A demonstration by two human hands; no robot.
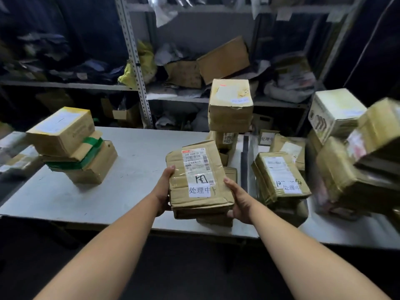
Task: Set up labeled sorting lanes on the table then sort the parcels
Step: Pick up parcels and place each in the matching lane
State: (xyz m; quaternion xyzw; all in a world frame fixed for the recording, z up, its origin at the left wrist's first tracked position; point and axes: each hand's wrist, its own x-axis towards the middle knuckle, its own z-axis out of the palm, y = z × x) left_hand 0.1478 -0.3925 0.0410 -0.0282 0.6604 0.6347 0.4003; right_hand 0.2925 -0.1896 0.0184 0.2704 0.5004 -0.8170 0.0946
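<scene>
Flat taped brown cardboard parcel [199, 180] held over the grey table [134, 148]

Left hand [163, 191] and right hand [239, 202] each clamp a long side; looks stiff, fairly light, tape maybe slippery.

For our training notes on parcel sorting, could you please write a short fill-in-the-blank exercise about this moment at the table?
1. The held parcel is gripped by ____ hands, the left hand and the right hand.
2. The tape on the stack of boxes at the left of the table is ____.
3. The paper slip with three characters sits near the parcel's ____ edge.
4. Behind the table stand metal ____.

Missing words: both; green; near; shelves
</scene>
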